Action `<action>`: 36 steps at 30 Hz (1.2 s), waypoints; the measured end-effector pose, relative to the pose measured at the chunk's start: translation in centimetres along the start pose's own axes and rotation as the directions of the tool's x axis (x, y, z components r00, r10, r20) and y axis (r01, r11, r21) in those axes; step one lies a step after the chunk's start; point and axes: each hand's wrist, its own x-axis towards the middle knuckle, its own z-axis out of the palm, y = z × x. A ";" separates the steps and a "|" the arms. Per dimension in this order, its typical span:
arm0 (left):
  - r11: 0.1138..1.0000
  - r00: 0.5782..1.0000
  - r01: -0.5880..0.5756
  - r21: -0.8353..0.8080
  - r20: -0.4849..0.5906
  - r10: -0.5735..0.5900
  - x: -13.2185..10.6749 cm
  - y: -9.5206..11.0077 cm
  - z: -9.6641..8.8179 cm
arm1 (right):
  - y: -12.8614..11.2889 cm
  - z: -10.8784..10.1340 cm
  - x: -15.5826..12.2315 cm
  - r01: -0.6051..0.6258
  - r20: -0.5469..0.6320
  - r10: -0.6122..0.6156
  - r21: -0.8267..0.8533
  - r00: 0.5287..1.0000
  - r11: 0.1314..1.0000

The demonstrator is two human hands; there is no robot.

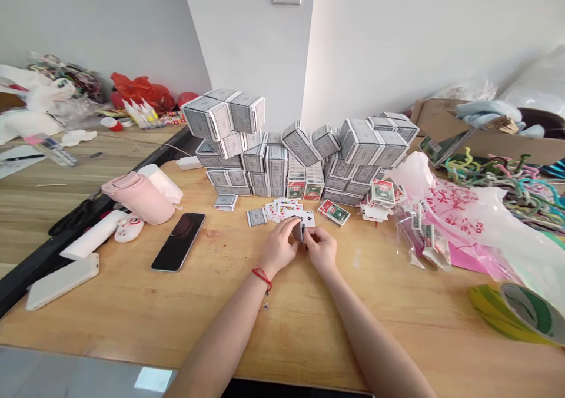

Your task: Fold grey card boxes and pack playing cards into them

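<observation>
Both hands meet at the middle of the wooden table around a playing card [302, 231] held on edge; whether it is one card or several I cannot tell. My left hand [279, 248] closes on its left side, with a red string on the wrist. From the right, my right hand [321, 248] pinches the same card. Just beyond the fingers lie loose playing cards [282, 209], some face up, and one card back [256, 217]. A red and green card box [334, 213] rests to their right. Behind them stand stacked blocks of grey-patterned cards [267, 168].
On the left lie a black phone [178, 242], a pink bottle [139, 198], a white power bank [63, 281] and a white case [129, 228]. To the right are plastic wrap [463, 209], a roll of tape [516, 312], coloured cords [498, 186] and a cardboard box [477, 130].
</observation>
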 end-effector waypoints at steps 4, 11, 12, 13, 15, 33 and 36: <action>0.999 1.000 0.027 -0.018 0.003 -0.027 0.1 0.1 -0.1 | -0.1 -0.2 0.2 -0.071 0.094 0.060 0.116 0.994 0.991; 0.997 0.995 0.071 -0.005 -0.064 -0.072 0.2 -0.2 -0.2 | -0.1 -0.1 0.3 -0.132 0.204 0.081 0.253 0.976 0.958; 0.998 0.996 0.066 0.009 -0.068 -0.065 0.2 -0.3 -0.2 | 0.0 0.0 0.3 -0.117 0.193 0.074 0.222 0.978 0.968; 0.998 0.996 0.058 0.024 -0.068 -0.057 0.2 -0.3 -0.2 | 0.1 0.0 0.3 -0.103 0.181 0.069 0.189 0.981 0.977; 0.998 0.997 0.044 0.050 -0.061 -0.041 0.2 -0.3 -0.3 | 0.2 0.0 0.3 -0.082 0.160 0.059 0.136 0.985 0.987; 0.996 0.997 0.061 0.068 -0.060 -0.057 0.2 -0.5 -0.1 | 0.0 0.0 -0.1 0.145 0.215 -0.147 0.024 0.966 0.989; 0.995 0.998 0.059 0.075 -0.036 -0.056 0.3 -0.2 -0.3 | 0.3 0.0 0.0 0.079 0.217 -0.092 0.070 0.972 0.994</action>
